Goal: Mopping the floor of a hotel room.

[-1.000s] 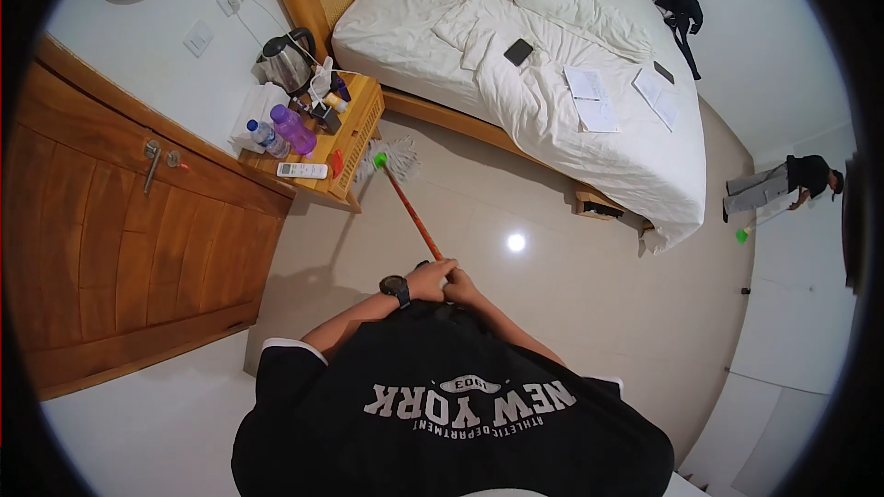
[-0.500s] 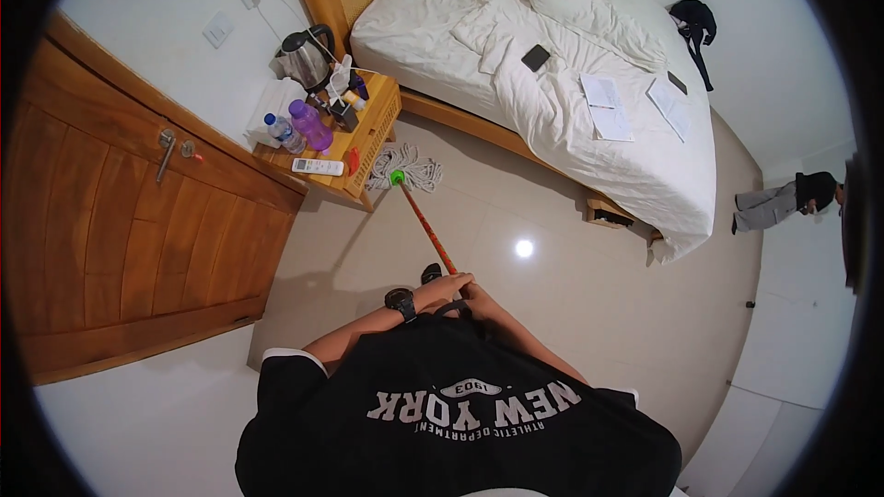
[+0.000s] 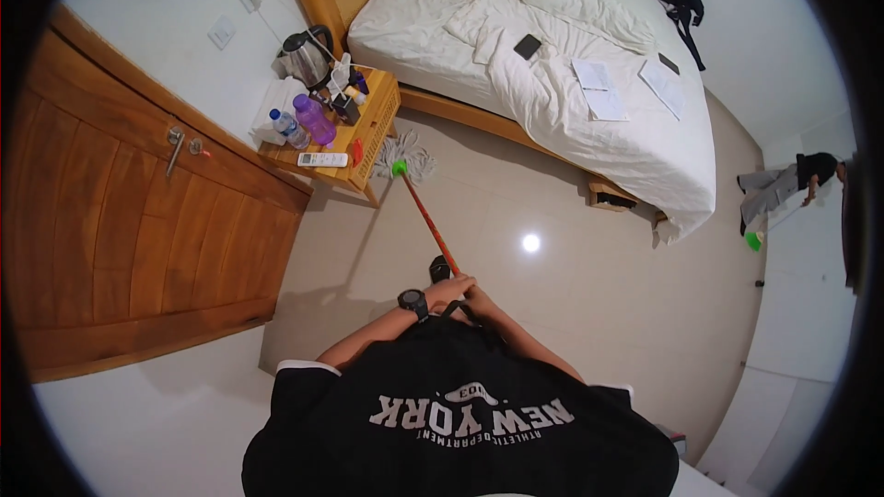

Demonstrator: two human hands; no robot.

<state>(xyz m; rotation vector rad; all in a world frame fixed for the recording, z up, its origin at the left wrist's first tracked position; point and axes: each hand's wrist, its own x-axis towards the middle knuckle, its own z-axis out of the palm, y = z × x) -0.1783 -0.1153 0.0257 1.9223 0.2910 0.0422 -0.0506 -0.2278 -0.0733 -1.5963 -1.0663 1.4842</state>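
A string mop with an orange-red handle [image 3: 429, 223] is in both my hands. My left hand [image 3: 447, 291], with a black watch on its wrist, is closed around the upper handle. Close against it, my right hand [image 3: 478, 302] is closed on the handle too, its fingers partly hidden. The handle slants away to a green socket and a grey strand mop head [image 3: 419, 164], which lies on the floor beside the bedside table, partly under it.
The wooden bedside table [image 3: 368, 133] holds bottles, a kettle [image 3: 304, 62] and a white remote [image 3: 323, 160]. A wooden door [image 3: 138, 221] is at left, a bed [image 3: 433, 55] beyond. At right shows a figure [image 3: 783, 186] in black and grey, perhaps a reflection, with a green-ended pole.
The view has shifted slightly. The mop head sits a little closer to the table, its strands bunched differently. A green pole end now shows by the figure at right. Both hands keep their hold.
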